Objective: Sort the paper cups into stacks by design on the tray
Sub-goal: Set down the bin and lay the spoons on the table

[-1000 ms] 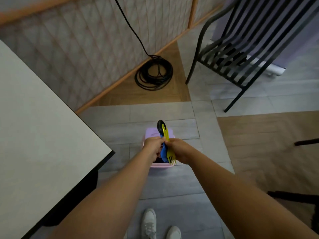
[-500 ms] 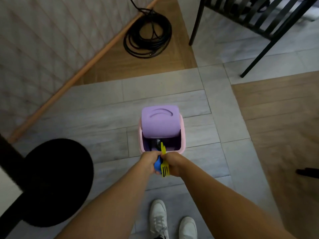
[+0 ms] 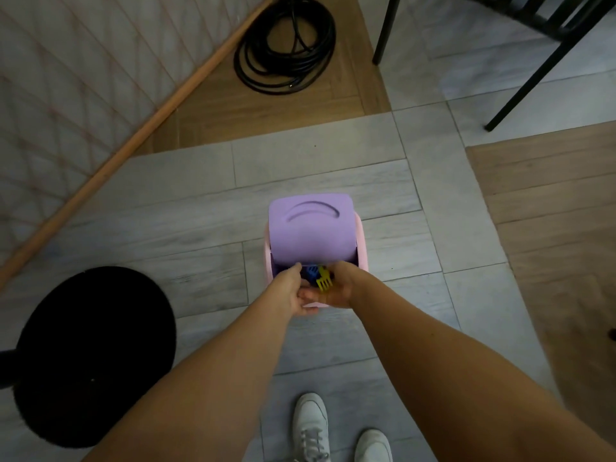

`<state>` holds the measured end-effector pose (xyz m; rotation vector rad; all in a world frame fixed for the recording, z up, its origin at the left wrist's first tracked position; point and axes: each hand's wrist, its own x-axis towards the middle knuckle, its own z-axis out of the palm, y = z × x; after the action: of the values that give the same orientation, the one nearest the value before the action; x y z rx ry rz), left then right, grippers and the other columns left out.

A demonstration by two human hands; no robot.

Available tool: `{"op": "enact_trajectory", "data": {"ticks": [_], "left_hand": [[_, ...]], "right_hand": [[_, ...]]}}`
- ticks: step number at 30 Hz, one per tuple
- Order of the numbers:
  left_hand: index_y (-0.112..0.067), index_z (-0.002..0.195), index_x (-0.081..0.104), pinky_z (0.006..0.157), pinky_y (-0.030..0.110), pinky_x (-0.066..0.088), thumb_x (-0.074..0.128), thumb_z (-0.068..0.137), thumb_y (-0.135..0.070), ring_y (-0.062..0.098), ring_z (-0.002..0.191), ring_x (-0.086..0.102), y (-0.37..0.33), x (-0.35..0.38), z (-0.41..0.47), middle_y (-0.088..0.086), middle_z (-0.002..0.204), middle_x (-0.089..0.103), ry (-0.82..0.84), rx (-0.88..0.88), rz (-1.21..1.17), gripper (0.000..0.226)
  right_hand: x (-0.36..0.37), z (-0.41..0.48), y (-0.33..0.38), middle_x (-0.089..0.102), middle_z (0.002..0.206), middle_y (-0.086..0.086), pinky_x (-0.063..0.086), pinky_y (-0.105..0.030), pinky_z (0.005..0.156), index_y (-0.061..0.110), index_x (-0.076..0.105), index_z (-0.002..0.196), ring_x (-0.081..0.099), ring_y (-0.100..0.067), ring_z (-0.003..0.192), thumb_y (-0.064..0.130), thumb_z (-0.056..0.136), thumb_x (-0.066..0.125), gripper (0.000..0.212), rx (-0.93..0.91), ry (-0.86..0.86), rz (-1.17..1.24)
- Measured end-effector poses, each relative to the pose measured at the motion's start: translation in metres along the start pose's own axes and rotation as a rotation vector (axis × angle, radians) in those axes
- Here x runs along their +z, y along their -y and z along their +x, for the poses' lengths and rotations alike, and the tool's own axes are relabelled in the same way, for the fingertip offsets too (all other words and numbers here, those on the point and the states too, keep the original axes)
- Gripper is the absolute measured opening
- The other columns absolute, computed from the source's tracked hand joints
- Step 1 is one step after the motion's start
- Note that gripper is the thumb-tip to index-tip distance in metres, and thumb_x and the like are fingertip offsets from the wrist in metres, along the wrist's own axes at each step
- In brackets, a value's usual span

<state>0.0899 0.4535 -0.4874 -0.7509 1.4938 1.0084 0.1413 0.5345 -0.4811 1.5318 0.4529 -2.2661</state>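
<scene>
Down they've come: left hand (image 3: 297, 292) and right hand (image 3: 344, 288) now crowd the mouth of the pink bin (image 3: 363, 255), purple lid (image 3: 311, 230) tipped back. Yellow fork (image 3: 325, 282) and blue utensil (image 3: 311, 271) sit between them, over the opening; whether my fingers grip either, can't tell.

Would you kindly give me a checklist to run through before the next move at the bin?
1. Bin opening free, lid tipped back: ok.
2. Yellow fork over the opening: ok.
3. Blue utensil over the opening: ok.
4. Whether the left hand or right hand grips them: cannot tell.
5. The cups and tray in view: not ok, neither shows.
6. Cable clear of the shoes: ok, it lies beyond the bin.
</scene>
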Motion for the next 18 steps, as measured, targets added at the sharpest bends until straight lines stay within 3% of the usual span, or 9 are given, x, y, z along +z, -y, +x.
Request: {"op": "enact_trajectory", "data": {"ticks": [2, 5, 8, 10, 11, 13, 14, 16, 18], "left_hand": [[-0.001, 0.133, 0.041, 0.103, 0.051, 0.034, 0.030, 0.099, -0.045, 0.031, 0.120, 0.051, -0.002, -0.003, -0.005, 0.017, 0.130, 0.052, -0.015, 0.004, -0.008, 0.056], [-0.006, 0.142, 0.033, 0.110, 0.051, 0.025, 0.029, 0.100, -0.042, 0.032, 0.129, 0.044, -0.003, -0.003, -0.019, 0.015, 0.144, 0.041, -0.061, 0.048, -0.038, 0.056], [-0.010, 0.144, 0.032, 0.110, 0.049, 0.024, 0.028, 0.101, -0.039, 0.033, 0.127, 0.046, -0.005, -0.001, -0.037, 0.016, 0.146, 0.038, -0.069, 0.097, -0.044, 0.052], [-0.008, 0.139, 0.039, 0.109, 0.046, 0.026, 0.026, 0.101, -0.036, 0.032, 0.123, 0.049, -0.007, 0.000, -0.051, 0.015, 0.145, 0.040, -0.037, 0.121, -0.038, 0.049], [-0.006, 0.131, 0.046, 0.107, 0.045, 0.028, 0.026, 0.101, -0.034, 0.030, 0.115, 0.052, -0.008, 0.001, -0.055, 0.014, 0.143, 0.043, -0.017, 0.134, -0.031, 0.046], [-0.007, 0.106, 0.056, 0.103, 0.042, 0.030, 0.026, 0.101, -0.033, 0.027, 0.100, 0.054, -0.009, 0.002, -0.056, 0.014, 0.137, 0.048, 0.006, 0.139, -0.021, 0.040], [-0.007, 0.105, 0.056, 0.104, 0.043, 0.030, 0.026, 0.101, -0.035, 0.028, 0.104, 0.054, -0.008, 0.003, -0.054, 0.014, 0.136, 0.050, 0.011, 0.138, -0.011, 0.041], [-0.005, 0.124, 0.052, 0.108, 0.046, 0.027, 0.024, 0.101, -0.037, 0.031, 0.118, 0.051, -0.004, 0.004, -0.044, 0.017, 0.125, 0.058, 0.005, 0.140, 0.014, 0.048], [-0.004, 0.129, 0.049, 0.108, 0.047, 0.028, 0.025, 0.102, -0.036, 0.031, 0.112, 0.052, 0.003, 0.005, -0.036, 0.013, 0.094, 0.062, -0.027, 0.135, 0.035, 0.049]], "right_hand": [[0.000, -0.004, 0.003, 0.059, 0.088, -0.019, 0.055, -0.045, 0.053, -0.004, 0.056, 0.094, 0.058, -0.036, 0.084, 0.013, 0.099, 0.036, 0.027, -0.037, 0.013, 0.004], [-0.003, -0.009, 0.003, 0.061, 0.092, -0.021, 0.055, -0.041, 0.043, -0.004, 0.056, 0.103, 0.058, -0.035, 0.078, 0.013, 0.099, 0.033, 0.028, -0.071, -0.004, -0.029], [0.002, -0.016, 0.001, 0.061, 0.109, -0.025, 0.056, -0.053, 0.070, -0.005, 0.054, 0.119, 0.060, -0.039, 0.088, 0.009, 0.098, 0.035, 0.032, -0.116, -0.002, -0.055], [0.007, -0.023, 0.002, 0.061, 0.107, -0.024, 0.050, -0.056, 0.083, -0.005, 0.053, 0.122, 0.060, -0.039, 0.087, 0.005, 0.096, 0.036, 0.033, -0.157, -0.007, -0.141], [0.010, -0.026, 0.003, 0.061, 0.103, -0.023, 0.052, -0.052, 0.081, -0.006, 0.054, 0.120, 0.060, -0.037, 0.082, 0.003, 0.096, 0.037, 0.031, -0.171, -0.022, -0.193], [0.013, -0.026, 0.004, 0.060, 0.090, -0.019, 0.057, -0.036, 0.060, -0.006, 0.057, 0.103, 0.064, -0.030, 0.062, -0.001, 0.096, 0.034, 0.024, -0.188, -0.079, -0.255], [0.013, -0.024, 0.004, 0.058, 0.083, -0.016, 0.054, -0.027, 0.048, -0.004, 0.056, 0.094, 0.063, -0.024, 0.048, -0.003, 0.097, 0.031, 0.025, -0.196, -0.102, -0.268], [0.008, -0.016, 0.004, 0.056, 0.071, -0.014, 0.047, -0.018, 0.035, -0.002, 0.053, 0.093, 0.056, -0.016, 0.031, -0.005, 0.098, 0.026, 0.028, -0.232, -0.154, -0.281], [0.001, -0.009, -0.002, 0.058, 0.064, -0.015, 0.046, -0.019, 0.033, -0.004, 0.052, 0.090, 0.057, -0.019, 0.032, -0.006, 0.098, 0.022, 0.031, -0.233, -0.208, -0.301]]}}
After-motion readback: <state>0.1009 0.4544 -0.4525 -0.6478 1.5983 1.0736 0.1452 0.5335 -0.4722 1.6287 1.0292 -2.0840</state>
